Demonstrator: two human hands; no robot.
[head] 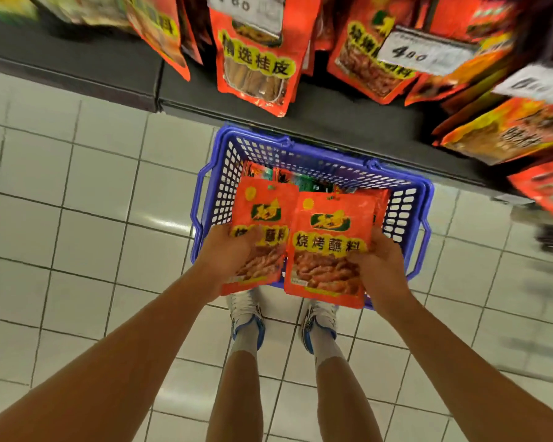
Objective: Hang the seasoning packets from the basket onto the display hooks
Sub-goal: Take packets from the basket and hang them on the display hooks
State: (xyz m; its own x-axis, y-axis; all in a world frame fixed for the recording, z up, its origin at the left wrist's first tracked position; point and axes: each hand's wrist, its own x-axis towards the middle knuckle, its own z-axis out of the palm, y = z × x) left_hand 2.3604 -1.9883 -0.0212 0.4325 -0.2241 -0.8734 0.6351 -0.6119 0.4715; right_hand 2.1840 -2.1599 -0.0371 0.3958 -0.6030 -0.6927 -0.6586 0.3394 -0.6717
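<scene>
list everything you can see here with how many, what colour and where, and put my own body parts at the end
held seasoning packets: two, red-orange, one in each hand above the basket
shopping basket: one, blue, on the floor against the shelf base
packets in basket: several, count unclear, red and green, at its bottom
hanging packets: many, red-orange, on the display above
price tags: at least three, white, in front of hanging packets
shelf base: one, dark grey, below the display
floor tiles: white
shoes: two, white and blue
legs: two, bare
left hand: grips left packet
right hand: grips right packet
</scene>
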